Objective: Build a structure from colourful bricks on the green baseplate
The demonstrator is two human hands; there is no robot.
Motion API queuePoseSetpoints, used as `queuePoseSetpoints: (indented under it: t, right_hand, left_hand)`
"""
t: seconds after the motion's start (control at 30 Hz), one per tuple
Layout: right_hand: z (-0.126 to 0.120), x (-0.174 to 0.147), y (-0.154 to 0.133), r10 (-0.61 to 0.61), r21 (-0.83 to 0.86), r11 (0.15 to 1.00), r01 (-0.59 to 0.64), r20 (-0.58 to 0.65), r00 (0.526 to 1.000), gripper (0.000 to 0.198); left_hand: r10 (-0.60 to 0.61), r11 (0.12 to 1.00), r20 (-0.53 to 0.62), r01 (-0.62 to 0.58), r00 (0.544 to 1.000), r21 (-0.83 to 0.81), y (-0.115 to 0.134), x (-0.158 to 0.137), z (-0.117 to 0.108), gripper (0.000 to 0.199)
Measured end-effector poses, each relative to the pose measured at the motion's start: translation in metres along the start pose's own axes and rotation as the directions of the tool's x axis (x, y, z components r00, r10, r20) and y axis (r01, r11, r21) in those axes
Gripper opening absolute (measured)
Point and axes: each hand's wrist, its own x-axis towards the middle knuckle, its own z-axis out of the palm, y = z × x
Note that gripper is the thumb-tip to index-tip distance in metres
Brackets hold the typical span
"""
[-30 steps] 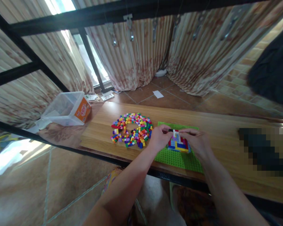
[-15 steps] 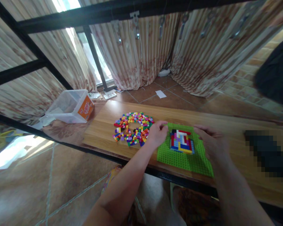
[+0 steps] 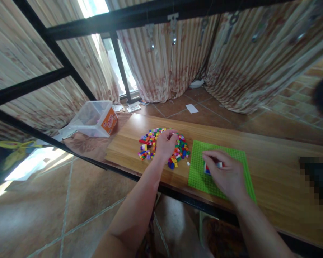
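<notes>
Resting on the pile of loose bricks (image 3: 161, 145), the left hand (image 3: 165, 143) has its fingers curled down into the pieces; whether it grips one I cannot tell. The right hand (image 3: 226, 173) lies palm down, fingers loosely bent, over the small brick build (image 3: 207, 168) on the green baseplate (image 3: 201, 157), touching its top and hiding most of it. Half a second ago the left hand was at the baseplate's left edge and the right hand hovered off its right side, with the build uncovered; now the left has gone to the pile and the right has come onto the build. The baseplate lies flat on the tabletop (image 3: 271, 157), just right of the pile, its long axis running from the near edge away toward the curtains (image 3: 164, 61)
</notes>
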Motion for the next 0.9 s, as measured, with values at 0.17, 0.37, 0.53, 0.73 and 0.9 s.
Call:
queuePoseSetpoints:
  t: [0.17, 0.37, 0.53, 0.73, 0.9]
  right_hand:
    - [0.027, -0.004, -0.010, -0.120, -0.018, 0.992, 0.125, 0.176, 0.977, 0.017]
    - [0.050, -0.009, -0.011, -0.088, -0.101, 0.986, 0.132, 0.356, 0.930, 0.015]
    - [0.061, -0.014, -0.010, -0.056, -0.231, 0.957, 0.174, 0.441, 0.896, 0.013]
    - [0.066, -0.013, -0.012, -0.029, -0.311, 0.935, 0.172, 0.414, 0.910, 0.016]
    - [0.071, -0.015, -0.012, -0.057, -0.319, 0.929, 0.189, 0.381, 0.923, 0.018]
  left_hand:
    - [0.028, 0.999, -0.035, -0.028, 0.999, -0.023, 0.000, 0.003, -0.008, 0.019]
    - [0.014, 0.999, -0.048, -0.016, 0.999, -0.044, 0.000, 0.005, -0.017, 0.021]
    - [0.015, 0.997, -0.044, -0.018, 0.999, -0.076, 0.005, 0.004, -0.024, 0.016]
    - [0.039, 0.999, -0.056, -0.039, 0.998, 0.011, -0.001, 0.008, -0.027, 0.016]
    - [0.076, 0.997, -0.032, -0.076, 0.997, 0.015, -0.007, 0.009, -0.024, 0.018]
